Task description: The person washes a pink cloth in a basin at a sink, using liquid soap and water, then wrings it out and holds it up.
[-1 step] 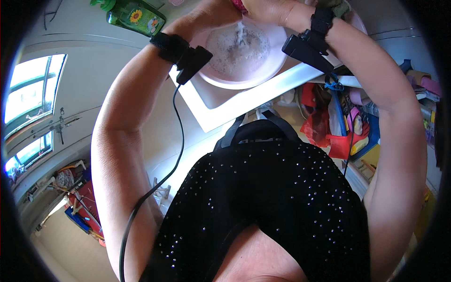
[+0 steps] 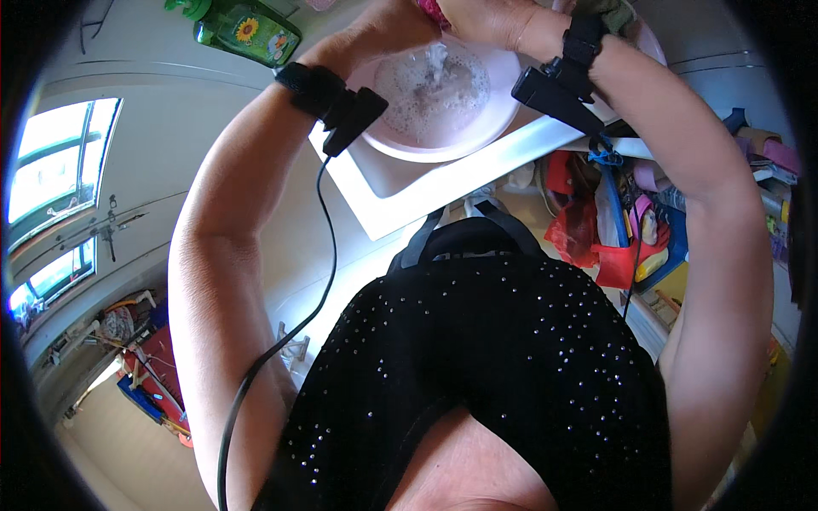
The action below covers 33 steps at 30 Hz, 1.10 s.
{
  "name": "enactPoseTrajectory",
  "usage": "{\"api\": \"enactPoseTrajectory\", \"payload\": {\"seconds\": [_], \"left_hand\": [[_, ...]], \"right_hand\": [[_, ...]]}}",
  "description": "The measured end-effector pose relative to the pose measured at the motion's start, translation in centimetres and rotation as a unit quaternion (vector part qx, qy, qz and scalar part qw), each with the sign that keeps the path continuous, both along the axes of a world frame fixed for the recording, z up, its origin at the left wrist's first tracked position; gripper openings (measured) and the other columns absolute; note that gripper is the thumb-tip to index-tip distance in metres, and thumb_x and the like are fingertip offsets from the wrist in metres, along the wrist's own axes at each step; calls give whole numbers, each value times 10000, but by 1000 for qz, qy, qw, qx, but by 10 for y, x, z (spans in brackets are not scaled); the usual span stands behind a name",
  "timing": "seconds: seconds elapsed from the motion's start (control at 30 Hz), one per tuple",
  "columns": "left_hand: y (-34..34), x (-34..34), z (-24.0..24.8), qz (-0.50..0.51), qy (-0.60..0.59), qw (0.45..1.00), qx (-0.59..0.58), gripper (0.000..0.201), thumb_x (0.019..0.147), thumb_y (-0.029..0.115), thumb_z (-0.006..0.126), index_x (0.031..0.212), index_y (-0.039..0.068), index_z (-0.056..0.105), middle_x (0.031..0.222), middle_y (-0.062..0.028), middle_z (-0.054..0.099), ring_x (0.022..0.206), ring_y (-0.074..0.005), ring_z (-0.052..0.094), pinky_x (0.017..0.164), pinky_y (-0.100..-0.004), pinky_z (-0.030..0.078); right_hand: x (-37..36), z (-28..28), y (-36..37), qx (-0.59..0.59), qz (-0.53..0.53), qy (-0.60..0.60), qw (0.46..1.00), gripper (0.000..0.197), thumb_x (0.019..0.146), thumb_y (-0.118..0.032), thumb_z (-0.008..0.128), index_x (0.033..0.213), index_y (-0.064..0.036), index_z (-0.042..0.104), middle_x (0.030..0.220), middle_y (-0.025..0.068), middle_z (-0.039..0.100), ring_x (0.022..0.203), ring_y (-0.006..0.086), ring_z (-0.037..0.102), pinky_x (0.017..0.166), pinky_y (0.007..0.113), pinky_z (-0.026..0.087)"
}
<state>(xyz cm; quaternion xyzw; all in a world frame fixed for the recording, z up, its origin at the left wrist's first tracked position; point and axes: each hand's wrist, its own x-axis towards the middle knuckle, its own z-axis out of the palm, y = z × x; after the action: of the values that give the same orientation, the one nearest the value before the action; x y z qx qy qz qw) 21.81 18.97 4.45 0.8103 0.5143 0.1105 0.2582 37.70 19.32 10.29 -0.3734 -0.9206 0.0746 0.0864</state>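
At the upper edge, my left hand [image 2: 404, 25] and my right hand [image 2: 487, 20] meet over a pale pink basin [image 2: 443, 154]. Between them shows a bit of wet pink-red cloth [image 2: 433, 12], gripped by both hands; the picture's edge cuts off most of it and most of my fingers. Water runs from beneath the hands into the basin, where sudsy, greyish water [image 2: 430, 94] is dotted with bubbles. The basin stands in a white sink [image 2: 375, 200].
A green pump bottle [image 2: 243, 32] stands left of the basin. Greenish cloth [image 2: 615, 15] lies beyond my right wrist. Under the sink at right are red bags [image 2: 573, 226] and a blue container [image 2: 669, 255] with mixed items. A black cable [image 2: 328, 255] hangs from my left wristband.
My left forearm and wristband have shifted very slightly right and down. The splash under my hands has a different shape; both hands keep their grip.
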Motion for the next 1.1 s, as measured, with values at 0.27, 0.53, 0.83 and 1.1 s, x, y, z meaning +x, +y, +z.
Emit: {"api": "enactPoseTrajectory", "payload": {"seconds": [0.27,0.53,0.83,1.1], "left_hand": [[-34,-2,-44,91,-215,964,-128,302,636,37,726,918,57,621,845,-31,640,792,-166,600,728,-289,486],[-80,-1,-69,210,-342,848,-347,270,685,116,731,904,79,577,708,-2,549,520,-70,447,438,-201,338],[-88,-28,-66,328,-500,723,-345,155,818,167,648,931,68,610,811,-5,612,631,-56,500,516,-171,371],[-98,-41,-60,268,-575,715,-294,83,835,120,618,903,75,597,764,20,596,627,-56,514,545,-162,404]], "right_hand": [[-3,-48,-27,63,30,7,998,188,786,-142,585,940,-34,582,832,182,631,788,327,632,677,398,512],[-9,-102,-55,-59,-60,79,993,130,840,-160,460,866,-61,540,838,165,624,791,345,613,672,422,486],[4,-99,-66,-533,-180,422,711,422,732,-176,720,1107,-61,564,966,59,629,862,151,584,778,257,456],[24,-79,-51,-630,-115,637,428,463,798,-142,627,1226,-82,461,1172,55,539,1076,206,511,957,364,395]]}}
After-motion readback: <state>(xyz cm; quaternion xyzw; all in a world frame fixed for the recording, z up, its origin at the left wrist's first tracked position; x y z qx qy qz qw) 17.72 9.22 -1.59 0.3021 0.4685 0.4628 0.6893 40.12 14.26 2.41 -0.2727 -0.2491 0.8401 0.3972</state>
